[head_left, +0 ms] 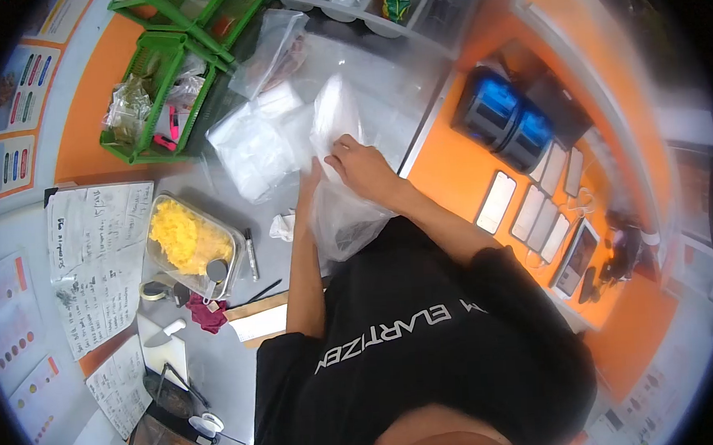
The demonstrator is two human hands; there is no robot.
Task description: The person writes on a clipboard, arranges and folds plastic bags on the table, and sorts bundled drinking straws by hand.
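My right hand (pixel 359 167) has its fingers curled on a clear plastic bag (pixel 348 223) in front of my chest. The bag's upper part holds or covers something white (pixel 336 111). My left hand (pixel 312 176) is against the same bag on its left side, with its fingers hidden by plastic. Just left of both hands lies a stack of white, plastic-wrapped packs (pixel 256 143). Beyond it rests another clear bag (pixel 271 54) with brownish contents.
A clear tub of yellow food (pixel 192 235) stands at left, near a marker (pixel 251 254) and a knife (pixel 165 333). Green baskets (pixel 165 103) and a grey divided tray (pixel 434 17) sit at the back. Several phones (pixel 496 201) lie on the orange counter (pixel 450 169) at right.
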